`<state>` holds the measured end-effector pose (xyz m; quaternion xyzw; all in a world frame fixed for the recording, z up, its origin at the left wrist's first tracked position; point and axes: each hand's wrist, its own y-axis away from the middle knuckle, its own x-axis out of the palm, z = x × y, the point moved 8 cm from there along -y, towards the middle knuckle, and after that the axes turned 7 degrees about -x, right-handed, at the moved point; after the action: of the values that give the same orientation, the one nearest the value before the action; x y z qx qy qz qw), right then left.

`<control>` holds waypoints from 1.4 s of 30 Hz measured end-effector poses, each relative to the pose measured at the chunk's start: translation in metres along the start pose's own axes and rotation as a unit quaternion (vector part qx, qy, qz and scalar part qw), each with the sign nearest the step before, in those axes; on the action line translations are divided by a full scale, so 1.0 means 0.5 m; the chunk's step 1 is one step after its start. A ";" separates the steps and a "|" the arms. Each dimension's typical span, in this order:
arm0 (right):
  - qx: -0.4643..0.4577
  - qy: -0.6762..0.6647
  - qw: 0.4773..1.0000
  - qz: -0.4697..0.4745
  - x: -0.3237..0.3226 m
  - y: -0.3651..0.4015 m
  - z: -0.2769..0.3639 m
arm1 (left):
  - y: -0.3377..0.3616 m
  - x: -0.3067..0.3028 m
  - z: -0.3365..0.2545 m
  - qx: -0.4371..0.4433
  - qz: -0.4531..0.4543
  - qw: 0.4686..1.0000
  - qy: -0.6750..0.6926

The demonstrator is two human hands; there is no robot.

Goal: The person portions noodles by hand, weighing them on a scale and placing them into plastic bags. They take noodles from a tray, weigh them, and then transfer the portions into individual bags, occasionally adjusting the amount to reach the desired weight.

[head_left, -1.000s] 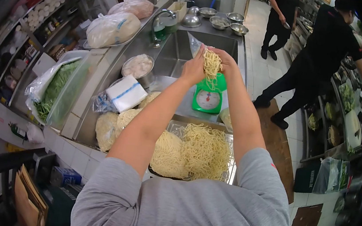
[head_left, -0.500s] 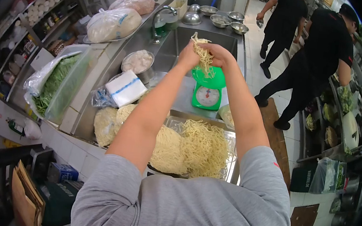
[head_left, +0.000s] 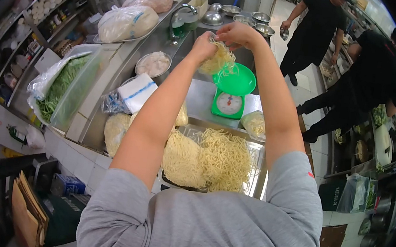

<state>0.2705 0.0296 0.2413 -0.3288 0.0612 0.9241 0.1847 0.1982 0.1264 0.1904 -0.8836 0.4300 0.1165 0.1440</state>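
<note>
A clear plastic bag of noodles (head_left: 218, 61) hangs just to the left of a green scale's pan (head_left: 236, 80). My left hand (head_left: 203, 49) is closed around the bag's upper side. At its mouth, the curled fingers of my right hand (head_left: 237, 35) pinch the plastic; the fingertips are partly hidden. Below the pan, the dial (head_left: 229, 103) of the scale faces me. Closer to my body, thin pale noodles (head_left: 183, 161) and thicker yellow noodles (head_left: 225, 163) lie side by side on a metal tray (head_left: 260, 172).
Another bag of noodles (head_left: 255, 124) sits right of the scale. To the left are a bowl of white food (head_left: 153, 64), a white packet (head_left: 136, 95) and a tub of greens (head_left: 63, 86). Metal bowls (head_left: 244, 20) stand behind the sink. Two people in black (head_left: 316, 27) work at the right.
The noodles, earlier a loose bunch between both hands, now sit lower inside the plastic bag. My right hand has risen to the bag's mouth. The people at right have shifted.
</note>
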 end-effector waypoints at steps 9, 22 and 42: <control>0.006 -0.108 0.993 -0.047 0.155 0.061 -0.122 | 0.030 -0.024 -0.006 -0.018 -0.013 0.999 0.048; -0.148 -0.149 0.962 -0.177 -0.027 0.157 0.112 | 0.200 -0.075 -0.214 0.051 0.132 0.978 0.154; -0.236 0.128 0.959 -0.096 0.309 0.487 0.331 | 0.549 -0.166 -0.153 -0.038 0.140 0.955 0.259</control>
<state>-0.0300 -0.1102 0.2703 -0.4827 -0.1672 0.8405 0.1804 -0.0636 -0.0020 0.2466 -0.8192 0.5672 -0.0812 -0.0243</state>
